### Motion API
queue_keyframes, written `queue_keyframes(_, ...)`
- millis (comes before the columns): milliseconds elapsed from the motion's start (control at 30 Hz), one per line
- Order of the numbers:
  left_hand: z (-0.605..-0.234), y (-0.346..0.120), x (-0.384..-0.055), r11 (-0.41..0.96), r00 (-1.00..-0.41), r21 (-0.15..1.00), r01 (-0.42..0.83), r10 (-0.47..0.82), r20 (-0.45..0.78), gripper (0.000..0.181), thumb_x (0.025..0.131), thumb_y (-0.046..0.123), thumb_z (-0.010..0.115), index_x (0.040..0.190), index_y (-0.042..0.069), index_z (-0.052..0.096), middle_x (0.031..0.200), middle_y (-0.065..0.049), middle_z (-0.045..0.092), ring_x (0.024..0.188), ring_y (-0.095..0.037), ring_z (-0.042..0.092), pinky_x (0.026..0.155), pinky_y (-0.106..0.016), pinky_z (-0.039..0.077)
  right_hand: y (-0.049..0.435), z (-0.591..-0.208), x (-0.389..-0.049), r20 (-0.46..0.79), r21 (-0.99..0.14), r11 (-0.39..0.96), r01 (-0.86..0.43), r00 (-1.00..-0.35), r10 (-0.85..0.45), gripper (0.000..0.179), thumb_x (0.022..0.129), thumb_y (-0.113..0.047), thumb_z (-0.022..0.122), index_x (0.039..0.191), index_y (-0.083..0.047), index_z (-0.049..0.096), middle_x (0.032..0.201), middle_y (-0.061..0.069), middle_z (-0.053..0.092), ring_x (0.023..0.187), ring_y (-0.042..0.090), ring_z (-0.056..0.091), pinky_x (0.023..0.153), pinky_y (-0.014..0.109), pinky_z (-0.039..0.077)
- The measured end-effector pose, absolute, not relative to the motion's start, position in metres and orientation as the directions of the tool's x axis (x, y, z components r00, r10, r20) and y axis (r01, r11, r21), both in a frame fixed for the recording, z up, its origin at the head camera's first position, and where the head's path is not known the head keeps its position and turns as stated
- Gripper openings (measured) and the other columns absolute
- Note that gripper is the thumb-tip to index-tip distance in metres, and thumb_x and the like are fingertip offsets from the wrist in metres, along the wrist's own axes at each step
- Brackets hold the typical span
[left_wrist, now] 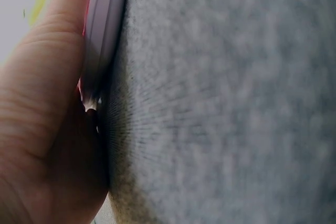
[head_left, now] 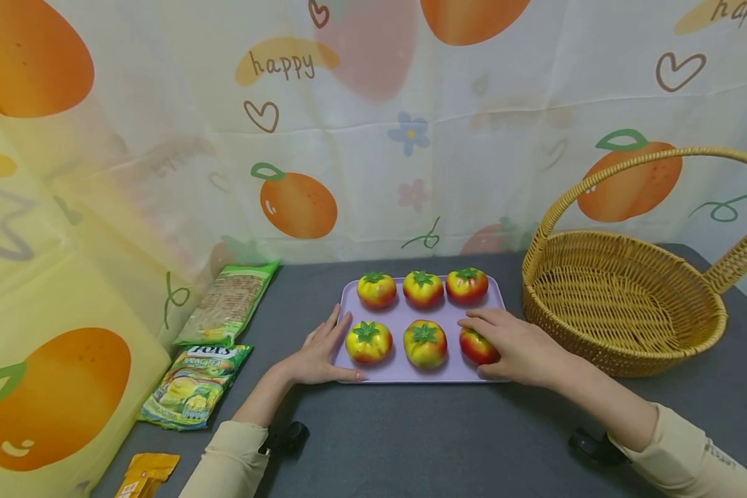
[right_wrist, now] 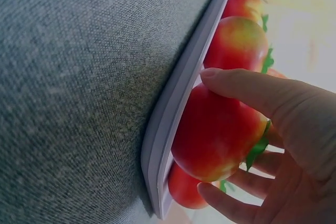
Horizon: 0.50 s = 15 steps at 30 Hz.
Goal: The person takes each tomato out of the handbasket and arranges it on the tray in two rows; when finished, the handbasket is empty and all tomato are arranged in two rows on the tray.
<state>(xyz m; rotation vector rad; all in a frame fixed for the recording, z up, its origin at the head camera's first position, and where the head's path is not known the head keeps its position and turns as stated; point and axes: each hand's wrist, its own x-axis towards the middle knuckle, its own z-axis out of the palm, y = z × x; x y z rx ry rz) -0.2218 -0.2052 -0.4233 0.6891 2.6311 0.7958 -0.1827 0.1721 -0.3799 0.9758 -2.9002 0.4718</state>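
Note:
Tomatoes in yellow and red, with green star-shaped tops, sit in two rows of three on a lilac tray. My right hand curls its fingers and thumb around the front-right tomato, which still sits on the tray. In the right wrist view the thumb lies on one side and fingertips on the other. My left hand rests at the tray's left edge with spread fingers, its thumb along the front-left corner. Closest to it is the front-left tomato; the front-middle tomato lies between the hands.
A wicker basket with a tall handle stands right of the tray. Along the left side lie a green-edged packet, a green snack bag and an orange packet. A fruit-printed curtain hangs behind the grey table.

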Motion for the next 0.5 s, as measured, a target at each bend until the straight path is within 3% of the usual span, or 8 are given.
queue_keyframes(300, -0.4243, -0.2080, -0.2215, 0.703, -0.844, 0.631, 0.328, 0.518, -0.139, 0.119, 0.079, 0.053, 0.076, 0.157, 0.011, -0.003, 0.162, -0.017, -0.011, 0.147, -0.039, -0.002, 0.111, -0.062, 0.002, 0.1733, -0.3806, -0.1790, 0.190, -0.274, 0.734, -0.621, -0.783, -0.592, 0.071, 0.074, -0.032, 0.085, 0.134, -0.009, 0.056, 0.136, 0.015, 0.053, 0.120, 0.033, 0.052, 0.093, 0.053, 0.046)
queue_keyframes(500, -0.4229, -0.2138, -0.2221, 0.602, -0.863, 0.744, 0.290, 0.500, -0.069, 0.100, 0.091, 0.045, 0.065, 0.157, 0.013, -0.004, 0.162, -0.016, -0.009, 0.147, -0.037, -0.004, 0.110, -0.065, 0.004, 0.1735, -0.3768, -0.1802, 0.233, -0.318, 0.731, -0.603, -0.798, -0.556, 0.072, 0.078, -0.047, 0.080, 0.136, -0.011, 0.056, 0.139, 0.013, 0.050, 0.124, 0.032, 0.049, 0.095, 0.052, 0.045)
